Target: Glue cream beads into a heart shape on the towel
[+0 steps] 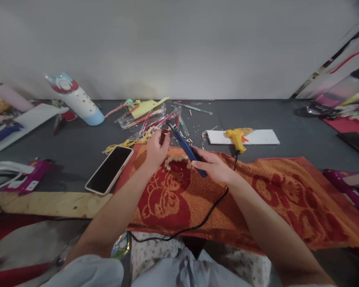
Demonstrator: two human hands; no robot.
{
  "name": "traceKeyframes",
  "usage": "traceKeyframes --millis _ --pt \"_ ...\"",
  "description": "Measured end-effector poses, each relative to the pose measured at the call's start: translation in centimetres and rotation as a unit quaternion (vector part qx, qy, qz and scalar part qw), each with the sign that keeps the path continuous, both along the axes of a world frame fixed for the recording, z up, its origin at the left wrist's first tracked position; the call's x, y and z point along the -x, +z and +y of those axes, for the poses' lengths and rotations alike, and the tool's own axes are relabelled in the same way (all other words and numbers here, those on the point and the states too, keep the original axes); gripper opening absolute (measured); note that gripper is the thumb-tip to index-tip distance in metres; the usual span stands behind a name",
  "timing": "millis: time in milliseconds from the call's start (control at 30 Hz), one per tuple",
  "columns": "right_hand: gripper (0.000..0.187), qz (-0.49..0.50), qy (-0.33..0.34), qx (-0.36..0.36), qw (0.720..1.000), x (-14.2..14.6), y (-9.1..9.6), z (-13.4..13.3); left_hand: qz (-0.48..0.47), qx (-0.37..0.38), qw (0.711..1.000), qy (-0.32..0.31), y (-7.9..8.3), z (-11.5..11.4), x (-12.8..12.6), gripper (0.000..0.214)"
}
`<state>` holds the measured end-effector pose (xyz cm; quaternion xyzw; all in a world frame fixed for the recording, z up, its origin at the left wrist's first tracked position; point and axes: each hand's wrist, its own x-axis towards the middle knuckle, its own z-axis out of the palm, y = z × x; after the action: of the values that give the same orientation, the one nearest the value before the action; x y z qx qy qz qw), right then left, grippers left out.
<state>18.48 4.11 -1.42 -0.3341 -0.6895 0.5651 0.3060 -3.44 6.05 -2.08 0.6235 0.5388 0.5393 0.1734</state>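
Observation:
My right hand (212,165) grips a long dark-blue tool (187,147), its kind unclear, with a metal part at the far end. The tool slants up and left above the towel. Close to its tip, the fingers of my left hand (158,145) are pinched together; a small pale piece seems to be between them, too small to name. Below the tool, a curved string of small pale pieces (170,161) lies on an orange and red towel (209,199), partly hidden by my right hand.
A yellow glue gun (237,138) rests on a white strip (263,136), its black cord (206,219) crossing the towel. Left of the towel lies a phone (109,169). Behind are yellow string (125,144), plastic wrappers and pale scraps. A white-and-blue bottle (77,99) leans at the back left.

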Motion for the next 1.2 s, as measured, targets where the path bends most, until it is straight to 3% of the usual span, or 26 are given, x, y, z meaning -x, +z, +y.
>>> traceKeyframes --millis 133,233,367,500,833,1200 --pt "0.072 0.013 -0.014 -0.011 1.0 0.5 -0.1 -0.4 -0.073 0.023 0.996 -0.04 -0.1 -0.8 -1.5 0.051" --pt "0.076 0.033 -0.024 -0.011 0.999 0.9 -0.1 -0.7 -0.122 0.057 0.985 -0.104 -0.1 -1.4 -2.7 0.061" --pt "0.08 0.064 -0.039 -0.034 0.997 1.3 -0.3 -0.9 -0.143 0.115 0.962 -0.204 -0.1 -2.1 -3.7 0.065" --pt "0.086 0.069 -0.033 -0.036 0.996 1.4 -0.5 -0.8 -0.173 0.111 0.943 -0.262 0.0 -2.6 -4.1 0.066" --pt "0.081 0.078 -0.03 -0.067 0.994 1.6 -0.9 -0.8 -0.189 0.098 0.949 -0.231 -0.7 -3.2 -4.4 0.061" --pt "0.074 0.07 -0.025 -0.052 0.996 1.6 -1.0 -0.3 -0.243 0.102 0.941 -0.213 -1.7 -2.8 -4.7 0.063"
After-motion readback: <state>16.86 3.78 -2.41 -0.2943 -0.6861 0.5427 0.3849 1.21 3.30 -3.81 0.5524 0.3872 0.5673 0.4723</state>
